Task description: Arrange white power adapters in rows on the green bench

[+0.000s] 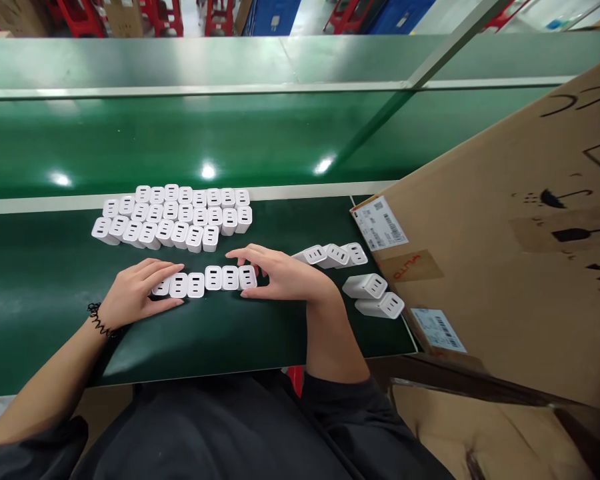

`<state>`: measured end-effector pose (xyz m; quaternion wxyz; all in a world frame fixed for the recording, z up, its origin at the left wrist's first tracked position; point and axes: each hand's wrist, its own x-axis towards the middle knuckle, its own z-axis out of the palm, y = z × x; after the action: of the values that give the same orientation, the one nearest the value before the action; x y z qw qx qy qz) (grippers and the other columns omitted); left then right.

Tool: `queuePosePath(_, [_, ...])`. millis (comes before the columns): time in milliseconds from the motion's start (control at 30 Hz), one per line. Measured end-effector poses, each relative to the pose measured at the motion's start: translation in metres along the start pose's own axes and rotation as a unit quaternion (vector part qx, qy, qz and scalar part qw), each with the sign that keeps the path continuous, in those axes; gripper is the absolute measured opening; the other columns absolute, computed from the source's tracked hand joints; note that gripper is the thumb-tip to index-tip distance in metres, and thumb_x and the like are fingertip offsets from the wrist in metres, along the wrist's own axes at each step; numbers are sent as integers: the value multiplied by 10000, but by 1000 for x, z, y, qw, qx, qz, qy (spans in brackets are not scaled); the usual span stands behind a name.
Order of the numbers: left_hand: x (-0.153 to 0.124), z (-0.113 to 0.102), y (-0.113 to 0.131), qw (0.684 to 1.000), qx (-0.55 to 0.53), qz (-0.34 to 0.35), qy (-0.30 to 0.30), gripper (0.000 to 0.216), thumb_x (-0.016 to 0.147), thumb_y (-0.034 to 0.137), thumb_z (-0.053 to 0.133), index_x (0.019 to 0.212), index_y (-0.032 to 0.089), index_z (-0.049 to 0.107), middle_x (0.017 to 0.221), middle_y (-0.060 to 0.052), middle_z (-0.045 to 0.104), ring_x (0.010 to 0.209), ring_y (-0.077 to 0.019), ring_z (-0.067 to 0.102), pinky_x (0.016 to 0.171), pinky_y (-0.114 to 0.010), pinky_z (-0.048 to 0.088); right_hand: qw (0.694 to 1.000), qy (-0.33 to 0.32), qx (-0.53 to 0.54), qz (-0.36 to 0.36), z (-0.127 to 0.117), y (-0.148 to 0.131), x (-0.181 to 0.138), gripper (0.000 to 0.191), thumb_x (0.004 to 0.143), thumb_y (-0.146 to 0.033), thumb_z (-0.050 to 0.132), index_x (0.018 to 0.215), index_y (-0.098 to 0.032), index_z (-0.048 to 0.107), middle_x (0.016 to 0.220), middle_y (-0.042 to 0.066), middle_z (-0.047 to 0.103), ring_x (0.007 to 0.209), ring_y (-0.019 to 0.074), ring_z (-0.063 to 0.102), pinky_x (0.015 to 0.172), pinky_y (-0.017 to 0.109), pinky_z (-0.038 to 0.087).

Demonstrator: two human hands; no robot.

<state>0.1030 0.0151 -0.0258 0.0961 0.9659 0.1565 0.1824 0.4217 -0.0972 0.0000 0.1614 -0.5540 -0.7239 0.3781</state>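
A short row of white charger plugs (205, 279) stands on the green table (55, 280) in front of me. My left hand (135, 290) cups the row's left end, fingers curved over the leftmost plug. My right hand (280, 273) presses against the right end, thumb and fingers closed round the last plug. Behind the row, a tidy block of several white plugs (175, 217) stands in rows. Right of my right hand, three plugs (335, 255) lie in a loose line, and two more (375, 295) lie on their sides.
A large tilted cardboard box (505, 233) with labels fills the right side, overhanging the table edge. A green conveyor belt (180, 140) runs behind a metal rail. Red stools and blue crates stand far behind.
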Motion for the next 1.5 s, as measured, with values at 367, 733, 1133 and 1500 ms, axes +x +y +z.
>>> queuePosePath(367, [2, -1, 1, 1000, -7, 0, -6, 555, 866, 440, 695, 1357, 230, 541, 1141, -74, 722, 1003, -232, 685, 827, -330, 567, 999, -26, -39, 15, 3, -2, 2, 739, 768, -364, 794, 1427, -303, 467, 1262, 55, 552, 926, 194, 621, 797, 322, 546])
queuePosePath(733, [2, -2, 1, 1000, -2, 3, -10, 544, 862, 440, 701, 1333, 210, 556, 1151, -77, 720, 1007, -235, 686, 806, -326, 569, 995, 15, -70, -66, 15, -4, 12, 702, 786, -411, 790, 1400, -246, 492, 1303, 91, 568, 1213, 274, 532, 989, 437, 508])
queuePosePath(1133, [3, -2, 2, 1000, -13, -2, -1, 530, 869, 463, 683, 1334, 236, 568, 1131, -67, 729, 978, -220, 694, 807, -321, 582, 986, 60, -116, -108, 28, -10, 20, 597, 865, -456, 703, 1369, -206, 502, 1203, 114, 631, 1078, 270, 598, 928, 434, 521])
queuePosePath(1500, [0, 2, 0, 1000, -11, -7, -11, 539, 879, 509, 653, 1331, 229, 571, 1135, -85, 722, 976, -225, 690, 792, -322, 576, 983, 49, -131, -120, 31, -11, 24, 418, 898, -433, 662, 1232, -195, 582, 1115, 100, 670, 1019, 260, 621, 895, 412, 504])
